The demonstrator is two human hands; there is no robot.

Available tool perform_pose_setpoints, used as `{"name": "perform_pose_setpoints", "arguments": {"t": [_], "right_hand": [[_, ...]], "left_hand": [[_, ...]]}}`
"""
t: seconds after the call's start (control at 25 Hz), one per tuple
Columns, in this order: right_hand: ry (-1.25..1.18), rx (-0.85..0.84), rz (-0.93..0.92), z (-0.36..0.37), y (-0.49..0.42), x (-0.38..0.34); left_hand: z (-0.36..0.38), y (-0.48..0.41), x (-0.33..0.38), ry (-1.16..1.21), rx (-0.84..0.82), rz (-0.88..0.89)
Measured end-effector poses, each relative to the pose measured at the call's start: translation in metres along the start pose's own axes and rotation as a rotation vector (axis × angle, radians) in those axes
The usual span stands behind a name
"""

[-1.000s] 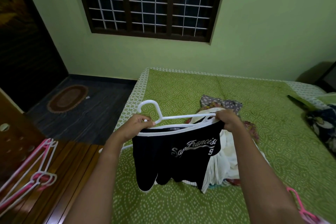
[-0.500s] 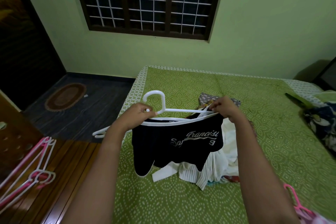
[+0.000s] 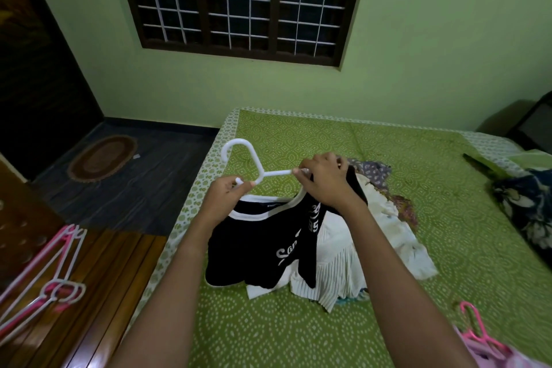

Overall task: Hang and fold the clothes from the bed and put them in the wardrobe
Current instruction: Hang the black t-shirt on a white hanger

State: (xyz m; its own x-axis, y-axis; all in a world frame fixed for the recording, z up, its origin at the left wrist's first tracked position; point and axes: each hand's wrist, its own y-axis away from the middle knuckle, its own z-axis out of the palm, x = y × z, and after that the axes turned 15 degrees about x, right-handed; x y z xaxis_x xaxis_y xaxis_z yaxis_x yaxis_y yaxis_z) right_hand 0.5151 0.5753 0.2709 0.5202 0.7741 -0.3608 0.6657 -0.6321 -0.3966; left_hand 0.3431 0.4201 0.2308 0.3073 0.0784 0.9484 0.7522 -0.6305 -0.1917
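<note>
1. Closest to the camera, a bed (image 3: 268, 337) with a green sheet printed in white dotted patterns fills the lower frame. One pink hanger (image 3: 475, 326) lies at its near right corner on pale pink cloth.
2. At the near left, a brown wooden plank surface (image 3: 98, 293) beside the bed carries a bunch of pink and white hangers (image 3: 44, 287). They overlap too much to count.
3. Above the bed, two bare forearms reach forward. The left hand (image 3: 230, 193) curls its fingers around one white hanger (image 3: 242, 149) just below the hook. The right hand (image 3: 325, 182) pinches the same hanger's arm, with black fabric draped by its wrist.
4. One black T-shirt (image 3: 254, 245) with white trim and white lettering hangs from the hanger between the hands. Its lower edge touches the sheet.
5. Just behind the shirt sits one heap of clothes (image 3: 367, 248), mostly cream and white, with patterned pieces at its far side.
6. At the right edge, a dark floral cloth (image 3: 525, 209) lies on the bed, well apart from the heap.
7. Left of the bed, a dark floor (image 3: 143, 188) holds one oval brown rug (image 3: 101, 157).
8. Farthest off, a light green wall (image 3: 418, 54) bears one dark-framed window (image 3: 239, 3) with a white grille.
</note>
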Motion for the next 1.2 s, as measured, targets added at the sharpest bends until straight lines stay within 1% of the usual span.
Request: {"name": "perform_pose_setpoints", "arguments": {"t": [0.04, 0.12, 0.16, 0.24, 0.32, 0.52, 0.6, 0.68, 0.8, 0.84, 0.88, 0.96, 1.08, 1.12, 1.2], "right_hand": [[0.036, 0.006, -0.015, 0.004, 0.004, -0.002], [-0.013, 0.063, 0.021, 0.011, 0.01, -0.004], [-0.044, 0.111, 0.055, 0.013, 0.009, -0.004], [-0.082, 0.188, 0.141, 0.014, 0.007, -0.004], [-0.112, 0.235, 0.202, 0.016, 0.006, -0.002], [-0.12, 0.314, 0.268, 0.016, 0.006, 0.005], [-0.104, 0.348, 0.294, 0.014, 0.008, 0.007], [-0.099, 0.386, 0.342, 0.012, 0.009, 0.01], [-0.082, 0.468, 0.468, 0.009, 0.011, 0.015], [-0.096, 0.496, 0.516, 0.009, 0.01, 0.018], [-0.121, 0.512, 0.562, 0.009, 0.009, 0.022], [-0.22, 0.505, 0.629, 0.007, 0.007, 0.029], [-0.388, 0.504, 0.682, 0.004, 0.011, 0.036], [-0.406, 0.49, 0.691, 0.002, 0.013, 0.037], [-0.416, 0.494, 0.698, -0.003, 0.014, 0.038]], "left_hand": [[0.001, 0.0, -0.003, -0.013, 0.004, 0.008], [0.0, -0.002, -0.003, -0.058, -0.018, 0.001], [-0.001, -0.002, -0.001, -0.12, -0.038, 0.0], [0.0, -0.003, 0.001, -0.263, -0.095, 0.085], [0.006, 0.001, -0.001, -0.343, -0.092, 0.186], [0.026, 0.008, -0.017, -0.512, 0.099, 0.317], [0.03, 0.009, -0.019, -0.507, 0.125, 0.423], [0.03, 0.011, -0.019, -0.475, 0.149, 0.46], [0.037, 0.017, -0.021, -0.542, 0.315, 0.493], [0.039, 0.019, -0.025, -0.532, 0.363, 0.472], [0.04, 0.021, -0.027, -0.508, 0.369, 0.414], [0.04, 0.024, -0.031, -0.405, 0.326, 0.232], [0.039, 0.014, -0.046, -0.237, 0.357, -0.171], [0.039, 0.01, -0.052, -0.163, 0.378, -0.312], [0.038, 0.0, -0.068, 0.004, 0.408, -0.541]]}}
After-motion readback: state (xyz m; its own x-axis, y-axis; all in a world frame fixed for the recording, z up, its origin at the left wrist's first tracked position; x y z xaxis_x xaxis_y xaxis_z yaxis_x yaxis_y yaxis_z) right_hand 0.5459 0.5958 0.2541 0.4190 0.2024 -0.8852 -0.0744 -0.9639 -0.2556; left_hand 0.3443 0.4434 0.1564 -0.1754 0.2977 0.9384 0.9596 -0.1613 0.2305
